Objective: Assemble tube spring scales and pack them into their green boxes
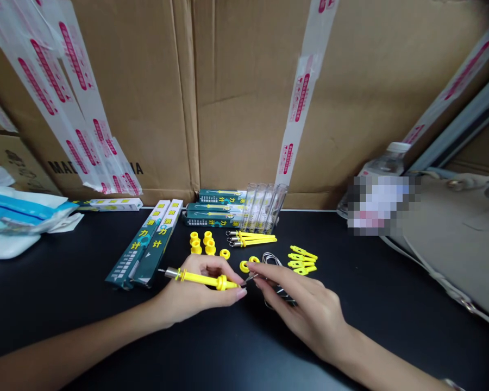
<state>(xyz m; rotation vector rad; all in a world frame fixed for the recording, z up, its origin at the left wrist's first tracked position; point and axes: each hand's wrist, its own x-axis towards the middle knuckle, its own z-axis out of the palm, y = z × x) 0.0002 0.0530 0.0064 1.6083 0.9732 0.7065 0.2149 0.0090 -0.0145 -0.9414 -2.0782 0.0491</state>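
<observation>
My left hand (195, 290) is closed on a yellow rod assembly (204, 278) with a metal cap at its left end. At the rod's right tip, the thumb and fingers of my right hand (303, 304) pinch a thin metal piece (250, 277). Metal hooks (272, 259) lie just behind my right hand, and a dark object under its palm is partly hidden. Beyond my hands are yellow collars (195, 244), yellow rings (225, 253), yellow rods with metal ends (252, 239) and, to the right, flat yellow pieces (302, 258).
Long green boxes (152, 250) lie at the left, with more (214, 214) at the back beside clear tubes (264, 209). Plastic packaging (24, 217) is far left. A bottle (391, 157) and a beige bag (452, 239) stand right. Cardboard (236, 108) borders the black table (228, 358).
</observation>
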